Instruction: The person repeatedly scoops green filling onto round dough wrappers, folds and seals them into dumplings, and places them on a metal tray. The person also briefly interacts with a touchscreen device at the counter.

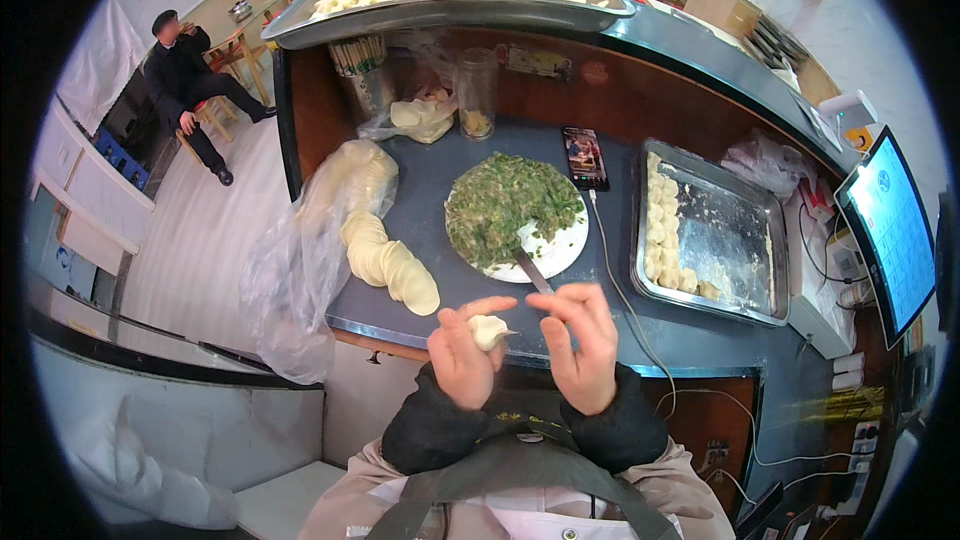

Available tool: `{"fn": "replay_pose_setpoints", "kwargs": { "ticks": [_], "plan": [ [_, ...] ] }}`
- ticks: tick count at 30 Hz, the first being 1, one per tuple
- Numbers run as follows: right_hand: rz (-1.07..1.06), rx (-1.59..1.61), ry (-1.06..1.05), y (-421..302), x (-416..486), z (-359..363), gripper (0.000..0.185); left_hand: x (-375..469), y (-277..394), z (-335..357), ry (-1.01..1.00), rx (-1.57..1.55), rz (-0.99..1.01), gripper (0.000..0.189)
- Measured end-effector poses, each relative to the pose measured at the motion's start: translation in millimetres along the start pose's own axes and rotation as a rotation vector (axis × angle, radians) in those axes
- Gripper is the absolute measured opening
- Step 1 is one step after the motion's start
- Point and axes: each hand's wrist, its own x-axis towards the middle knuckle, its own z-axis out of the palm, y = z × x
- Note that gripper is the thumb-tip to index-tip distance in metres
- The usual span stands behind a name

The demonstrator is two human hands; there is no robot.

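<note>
A small folded dumpling is held in the fingers of my left hand, over the counter's front edge. My right hand is raised just to its right, fingers apart, with nothing in it. Beyond my hands, a white plate carries a mound of chopped green filling, and a metal blade or spatula leans from it towards me. Round dough wrappers fan out of a plastic bag on the left. On the right, a metal tray holds a column of finished dumplings along its left side.
A large metal tray of dumplings stands on the raised shelf. Below it are a chopstick holder and a clear glass. A phone trails a white cable. A monitor stands right; a person sits far left.
</note>
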Motion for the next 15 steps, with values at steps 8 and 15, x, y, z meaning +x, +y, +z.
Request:
{"fn": "replay_pose_setpoints", "kwargs": {
  "ticks": [8,15],
  "plan": [
    [0.034,0.136,-0.097,-7,-2,4,0.008,1,-3,-5,-0.153,0.133,0.143,0.047],
    [0.113,0.238,-0.268,-4,3,-12,0.009,6,2,0,-0.229,0.441,0.423,0.067]
  ]
}}
